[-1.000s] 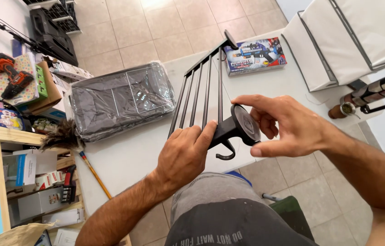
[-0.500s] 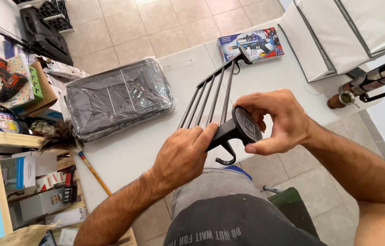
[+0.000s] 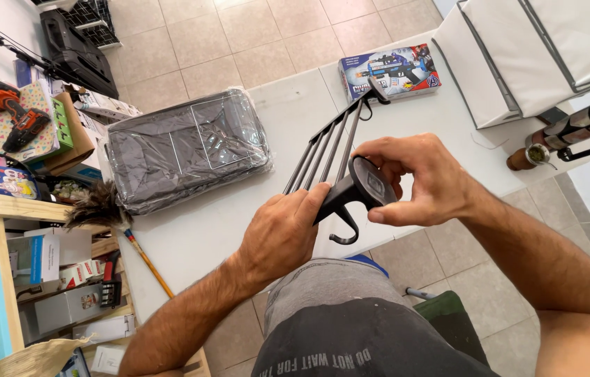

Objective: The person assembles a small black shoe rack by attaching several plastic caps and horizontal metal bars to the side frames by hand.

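The rack (image 3: 333,150) has swung more upright, its far end now touching the toy box (image 3: 394,71). Both hands, left (image 3: 284,234) and right (image 3: 424,181), have drifted slightly rightward with it.

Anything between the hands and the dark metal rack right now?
Nothing visible. Both hands are already on the dark metal rack: the left hand grips its near end bracket from below, and the right hand pinches the round end cap. The rack's far end reaches over the white table, toward the boxed toy.
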